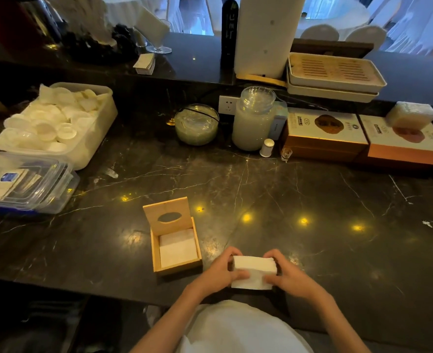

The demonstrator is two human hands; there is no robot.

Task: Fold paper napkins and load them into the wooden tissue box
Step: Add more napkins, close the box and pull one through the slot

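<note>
A stack of white paper napkins (254, 270) rests on the dark marble counter near its front edge. My left hand (219, 272) grips the stack's left side and my right hand (285, 273) grips its right side. Just to the left stands the wooden tissue box (155, 253), its lid (168, 216) with an oval slot tipped up at the back. White folded napkins (178, 247) lie inside the box.
Two plastic tubs stand at the left, one (100, 128) full of white cups, one (31, 184) lidded. Glass jars (252, 121), a glass bowl (196, 124) and orange gift boxes (325, 138) line the back. Bare marble (337, 212) spreads to the right.
</note>
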